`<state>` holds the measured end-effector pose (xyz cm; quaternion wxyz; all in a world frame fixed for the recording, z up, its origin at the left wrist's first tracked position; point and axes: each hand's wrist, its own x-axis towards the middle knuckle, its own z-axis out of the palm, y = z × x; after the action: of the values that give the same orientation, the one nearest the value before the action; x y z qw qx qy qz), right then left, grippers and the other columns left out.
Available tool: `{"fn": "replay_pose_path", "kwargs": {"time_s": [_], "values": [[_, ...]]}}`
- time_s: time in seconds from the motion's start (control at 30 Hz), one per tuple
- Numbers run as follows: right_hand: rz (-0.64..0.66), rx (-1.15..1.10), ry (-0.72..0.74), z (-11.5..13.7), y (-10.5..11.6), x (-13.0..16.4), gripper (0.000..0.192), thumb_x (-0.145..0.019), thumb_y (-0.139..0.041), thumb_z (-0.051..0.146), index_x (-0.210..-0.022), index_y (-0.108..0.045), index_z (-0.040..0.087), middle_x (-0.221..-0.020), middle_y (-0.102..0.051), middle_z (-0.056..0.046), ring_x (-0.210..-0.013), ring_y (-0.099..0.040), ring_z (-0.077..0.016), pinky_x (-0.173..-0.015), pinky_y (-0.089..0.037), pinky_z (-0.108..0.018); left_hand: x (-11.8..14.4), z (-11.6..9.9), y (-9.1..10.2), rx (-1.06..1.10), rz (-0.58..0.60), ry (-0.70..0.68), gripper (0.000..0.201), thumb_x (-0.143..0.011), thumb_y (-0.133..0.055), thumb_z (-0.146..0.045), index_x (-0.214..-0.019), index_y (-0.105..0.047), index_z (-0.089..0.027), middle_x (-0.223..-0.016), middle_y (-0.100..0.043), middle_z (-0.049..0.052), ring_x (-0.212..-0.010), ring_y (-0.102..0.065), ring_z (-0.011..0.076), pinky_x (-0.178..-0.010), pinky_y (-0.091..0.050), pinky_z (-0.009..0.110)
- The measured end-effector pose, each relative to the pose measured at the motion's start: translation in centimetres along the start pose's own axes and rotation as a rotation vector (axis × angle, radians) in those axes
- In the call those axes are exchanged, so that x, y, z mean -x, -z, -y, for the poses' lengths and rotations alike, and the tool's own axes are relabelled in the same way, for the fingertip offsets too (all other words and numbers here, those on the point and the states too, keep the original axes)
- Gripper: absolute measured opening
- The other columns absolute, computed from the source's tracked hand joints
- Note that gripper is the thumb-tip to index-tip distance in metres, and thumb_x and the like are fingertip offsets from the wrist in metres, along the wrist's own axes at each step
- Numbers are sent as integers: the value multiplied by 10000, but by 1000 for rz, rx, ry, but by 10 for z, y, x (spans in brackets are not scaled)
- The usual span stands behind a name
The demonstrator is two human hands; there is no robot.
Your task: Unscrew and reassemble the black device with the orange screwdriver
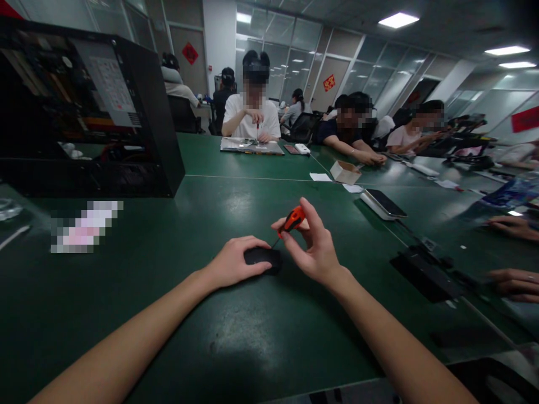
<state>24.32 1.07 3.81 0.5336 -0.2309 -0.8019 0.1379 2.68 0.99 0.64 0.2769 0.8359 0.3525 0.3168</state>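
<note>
Partly, left hand (233,262) hides mouse (264,257).

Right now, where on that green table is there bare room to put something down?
Bare green table lies between the two forearms, and between the left hand on the mouse and the computer case. Past the right hand with the screwdriver it is crowded: a phone, black parts, other people's hands.

Screwdriver handle (292,219) orange-red; mouse (263,257) black; table (236,336) dark green.
</note>
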Motion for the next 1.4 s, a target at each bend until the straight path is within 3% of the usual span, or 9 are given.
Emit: {"fn": "replay_pose_path", "kwargs": {"time_s": [0.1,0.23,0.4,0.53,0.73,1.07,1.23,1.4], "values": [[-55,27,-11,-3,-4,1,783,-905,-627,116,-1562,-278,357,-1134,-697,-54,-952,-723,-196,-858,-635,-417,1,1,1,4,9,-7,356,-849,-764,-386,-1148,-702,-203,-1088,-736,62,-970,-686,237,-885,-511,346],[-123,100,-74,-1,-7,2,763,-897,-680,169,-1538,-301,333,-984,-698,-28,-839,-713,-192,-770,-649,-394,2,3,5,18,35,-20,437,-815,-799,-394,-1191,-680,-206,-1122,-728,67,-1000,-677,245,-890,-504,350],[-225,-26,-21,14,-19,7,728,-919,-632,126,-1520,-291,357,-971,-658,-36,-829,-715,-202,-735,-660,-416,3,4,5,40,35,-28,361,-831,-791,-355,-1141,-693,-199,-1077,-734,51,-966,-677,230,-867,-494,328],[-190,-76,30,16,-28,13,755,-912,-629,95,-1523,-287,376,-980,-646,-29,-826,-712,-193,-747,-659,-420,3,4,4,51,39,-31,355,-825,-800,-339,-1132,-694,-196,-1059,-722,43,-960,-672,224,-837,-485,311],[-148,-68,-24,11,-30,16,741,-921,-626,120,-1522,-263,358,-971,-655,-31,-840,-713,-205,-743,-654,-427,4,5,3,34,32,-35,326,-841,-785,-360,-1114,-700,-201,-1061,-721,43,-955,-671,224,-848,-482,318],[-146,-32,75,18,-30,12,751,-909,-632,94,-1519,-287,363,-968,-651,-28,-792,-721,-196,-714,-664,-411,4,7,2,24,44,-46,323,-884,-742,-405,-1129,-699,-199,-1066,-725,65,-977,-674,238,-863,-503,334],[-144,-15,147,18,-31,11,803,-878,-636,47,-1524,-298,385,-1037,-637,-40,-789,-728,-194,-673,-664,-389,7,6,4,-153,38,-172,326,-957,-653,-394,-1229,-659,-214,-1211,-682,104,-1100,-628,261,-966,-474,393],[-134,-34,143,18,-30,12,775,-899,-627,77,-1520,-277,381,-1009,-650,-33,-769,-723,-190,-681,-661,-397,10,0,4,-235,-37,-292,210,-990,-575,-322,-1128,-665,-191,-1184,-706,112,-1109,-647,256,-996,-460,422]]}}
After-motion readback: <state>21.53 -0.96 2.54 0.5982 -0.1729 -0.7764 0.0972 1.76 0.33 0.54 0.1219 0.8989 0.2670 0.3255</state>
